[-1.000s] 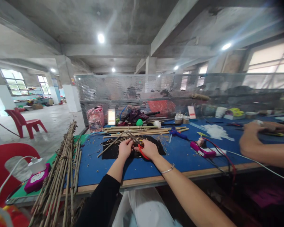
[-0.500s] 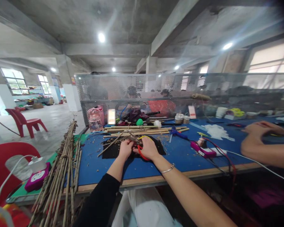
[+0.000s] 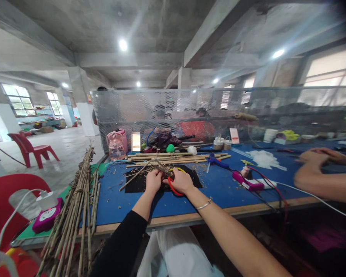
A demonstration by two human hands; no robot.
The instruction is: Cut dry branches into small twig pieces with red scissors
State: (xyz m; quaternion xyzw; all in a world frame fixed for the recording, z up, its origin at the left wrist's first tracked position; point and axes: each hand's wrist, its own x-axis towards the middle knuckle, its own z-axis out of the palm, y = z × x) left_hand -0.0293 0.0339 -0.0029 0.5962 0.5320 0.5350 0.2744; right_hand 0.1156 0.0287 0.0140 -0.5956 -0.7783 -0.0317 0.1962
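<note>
Pruning shears with one red and one yellow handle [image 3: 175,189] are gripped in my right hand [image 3: 182,181], their blades pointing away and to the left. Close beside it, my left hand [image 3: 153,182] is closed in a pinch near the blades; what its fingers hold is hidden. Both hands are over a black mat [image 3: 135,187] strewn with brown chips and cut twig bits. A thin stick [image 3: 135,176] slants across the mat, left of my left hand. Several long peeled sticks [image 3: 202,158] lie just beyond the mat.
A bundle of long twigs [image 3: 77,204] overhangs the table's left edge. To the right are a blue glue gun [image 3: 218,162], a magenta power strip [image 3: 249,183] with cables, and a co-worker's hands [image 3: 314,157]. A perforated metal screen [image 3: 144,104] stands at the back.
Both hands stay in nearly the same place over the mat, with the shears still in my right hand. Behind the screen at left, a person has shifted leftward.
</note>
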